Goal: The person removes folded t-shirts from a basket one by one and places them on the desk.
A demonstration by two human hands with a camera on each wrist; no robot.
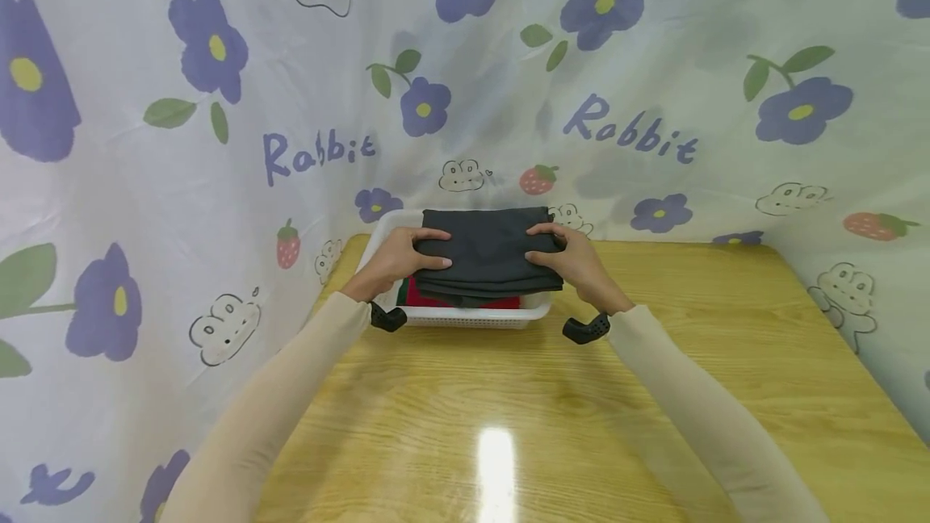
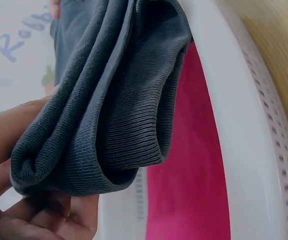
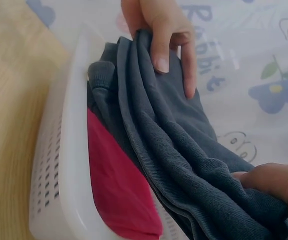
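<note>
Both hands grip a folded dark grey garment (image 1: 487,244) over a white plastic basket (image 1: 465,315). My left hand (image 1: 403,255) holds its left end, thumb on the upper face and fingers curled beneath, as the left wrist view shows. At the opposite end, my right hand (image 1: 574,257) pinches the layers the same way. Ribbed edges of the folded cloth (image 2: 133,120) face the left wrist camera. Under the garment, a red cloth (image 3: 116,180) lies inside the basket, partly covered by the grey layers.
The basket stands on a wood-grain table (image 1: 581,410) near its back edge. A white curtain (image 1: 494,103) printed with purple flowers and rabbits hangs behind and along the left side. Black wrist-worn devices (image 1: 587,329) sit below both hands.
</note>
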